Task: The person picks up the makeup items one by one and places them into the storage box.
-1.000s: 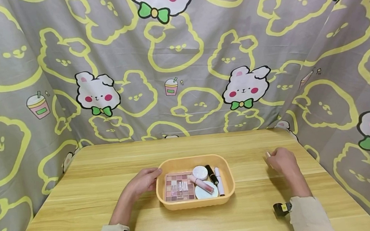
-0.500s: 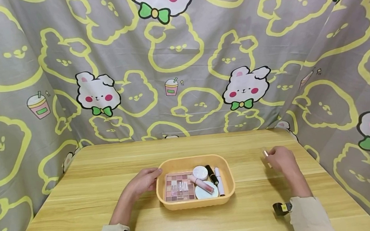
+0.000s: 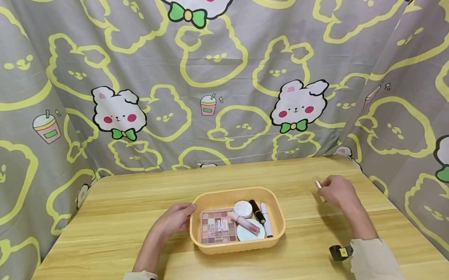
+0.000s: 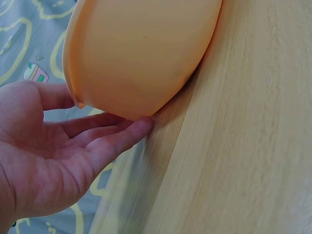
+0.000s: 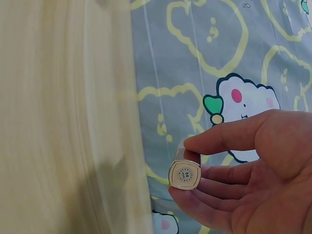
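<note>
In the head view my left hand [image 3: 173, 220] holds the left end of an orange plastic basket [image 3: 239, 247]. The left wrist view shows the thumb at the rim and fingertips against the lower outside wall. Off to the right, above the table, my right hand [image 3: 340, 191] pinches a small lipstick tube [image 3: 318, 184] between thumb and fingers. Its squarish base [image 5: 185, 175] with a round printed label faces the right wrist camera. Inside the basket lie an eyeshadow palette [image 3: 217, 227], a pink lip gloss [image 3: 245, 223], a black tube [image 3: 257, 211] and a white tube [image 3: 266, 221].
Two round white cases also lie in the basket: a smaller one [image 3: 243, 209] at the back and a larger one [image 3: 245, 236] partly under the lip gloss. The basket stands on a wooden table [image 3: 132, 191]. A patterned curtain [image 3: 233, 67] surrounds the table's back and sides.
My right hand has shifted slightly left and away from me with the lipstick tube, which shows more now. The left hand and basket have not moved.
</note>
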Tool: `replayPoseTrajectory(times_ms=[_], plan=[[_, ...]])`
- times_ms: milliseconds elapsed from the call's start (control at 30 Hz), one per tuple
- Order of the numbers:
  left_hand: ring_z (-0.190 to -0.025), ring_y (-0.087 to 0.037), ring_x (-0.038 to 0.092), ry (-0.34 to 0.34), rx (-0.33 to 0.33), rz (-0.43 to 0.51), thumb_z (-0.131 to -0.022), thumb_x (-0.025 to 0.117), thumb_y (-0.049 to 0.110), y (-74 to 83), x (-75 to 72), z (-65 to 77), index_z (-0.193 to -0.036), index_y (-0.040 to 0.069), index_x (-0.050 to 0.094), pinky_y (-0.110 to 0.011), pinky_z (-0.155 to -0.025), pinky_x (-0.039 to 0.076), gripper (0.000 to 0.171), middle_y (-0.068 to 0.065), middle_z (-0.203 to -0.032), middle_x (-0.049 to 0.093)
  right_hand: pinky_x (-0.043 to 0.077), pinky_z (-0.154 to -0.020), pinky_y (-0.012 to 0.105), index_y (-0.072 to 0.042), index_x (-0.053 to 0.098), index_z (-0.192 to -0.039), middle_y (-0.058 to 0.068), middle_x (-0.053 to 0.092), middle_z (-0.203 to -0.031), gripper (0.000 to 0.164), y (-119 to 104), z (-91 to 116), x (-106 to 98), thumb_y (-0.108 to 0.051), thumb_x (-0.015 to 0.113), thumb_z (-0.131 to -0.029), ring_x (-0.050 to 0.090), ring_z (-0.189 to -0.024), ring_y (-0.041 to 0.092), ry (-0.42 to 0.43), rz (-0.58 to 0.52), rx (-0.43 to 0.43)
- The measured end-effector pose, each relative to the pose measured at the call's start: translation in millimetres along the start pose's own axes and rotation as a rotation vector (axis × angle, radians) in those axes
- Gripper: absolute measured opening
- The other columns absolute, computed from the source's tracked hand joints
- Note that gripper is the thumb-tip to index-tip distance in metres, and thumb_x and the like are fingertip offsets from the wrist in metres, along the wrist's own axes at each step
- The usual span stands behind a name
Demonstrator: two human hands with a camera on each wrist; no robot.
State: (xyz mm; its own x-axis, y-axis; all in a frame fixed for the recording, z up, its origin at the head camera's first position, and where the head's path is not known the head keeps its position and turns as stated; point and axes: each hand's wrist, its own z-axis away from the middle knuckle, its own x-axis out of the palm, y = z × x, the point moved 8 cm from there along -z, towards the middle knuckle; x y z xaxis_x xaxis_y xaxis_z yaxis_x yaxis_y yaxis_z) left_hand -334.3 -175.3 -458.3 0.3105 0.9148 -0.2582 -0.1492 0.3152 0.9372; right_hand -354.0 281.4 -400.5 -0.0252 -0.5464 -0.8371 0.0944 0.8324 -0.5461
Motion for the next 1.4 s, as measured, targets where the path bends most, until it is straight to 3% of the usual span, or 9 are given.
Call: replayPoseTrajectory(times_ms=[467,1000,1400], plan=[[-0.129,-0.036,0.059,0.002,-0.001,-0.002,-0.108,0.045,0.030,-1.1,-0.3,-0.8,-0.146,-0.012,0.042,-0.046,-0.102,0.053,0.057,-0.027,-0.140,0.058,0.047,-0.060,0.032,0.008,0.067,-0.109,0.013,0.075,-0.082,0.033,-20,8,-6,-0.017,0.063,-0.087,0.067,-0.073,0.024,0.056,-0.040,-0.034],[-0.123,-0.031,0.063,0.013,0.000,0.014,-0.108,0.045,0.029,-1.0,-0.7,-0.5,-0.145,-0.011,0.046,-0.043,-0.100,0.055,0.054,-0.024,-0.134,0.062,0.051,-0.061,0.031,0.009,0.066,-0.111,0.021,0.074,-0.098,0.033,-43,15,-5,-0.014,0.067,-0.088,0.072,-0.072,0.022,0.073,-0.100,-0.067],[-0.124,-0.033,0.062,0.008,-0.004,0.023,-0.108,0.044,0.028,-0.4,0.0,-0.2,-0.145,-0.012,0.045,-0.044,-0.099,0.055,0.054,-0.026,-0.136,0.061,0.053,-0.061,0.030,0.008,0.067,-0.110,0.020,0.074,-0.098,0.031,-64,20,2,-0.012,0.070,-0.086,0.074,-0.076,0.028,0.074,-0.139,-0.097]])
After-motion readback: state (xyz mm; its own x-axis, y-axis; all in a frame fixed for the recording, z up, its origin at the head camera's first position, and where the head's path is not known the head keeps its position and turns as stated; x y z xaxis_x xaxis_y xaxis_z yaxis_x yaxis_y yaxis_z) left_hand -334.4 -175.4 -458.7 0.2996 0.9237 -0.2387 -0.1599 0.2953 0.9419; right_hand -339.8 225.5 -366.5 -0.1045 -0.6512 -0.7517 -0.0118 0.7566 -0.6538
